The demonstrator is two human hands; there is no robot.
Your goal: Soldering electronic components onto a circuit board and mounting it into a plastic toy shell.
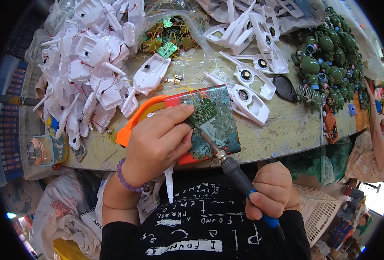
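My right hand [270, 190] is wrapped round the blue-and-black handle of a soldering iron [238, 173]. The iron points up and left, its tip at the lower edge of a small green circuit board [204, 111]. At that board's left edge, the closed fingers of my left hand [159, 141] grip it. Thin yellow wires rise from the board. Beneath it is a dark, patterned block with red edges [226, 125]. A white plastic part [169, 184] shows partly below my left hand, mostly hidden by it. An orange curved handle [135, 123] lies left of the block.
White plastic housings with red wires [92, 56] are heaped at the left. More circuit boards [168, 48] lie in a plastic bag at the back. White frames with speakers [246, 78] and green round toy parts [326, 65] cover the right. Another person's arm [375, 125] shows at far right.
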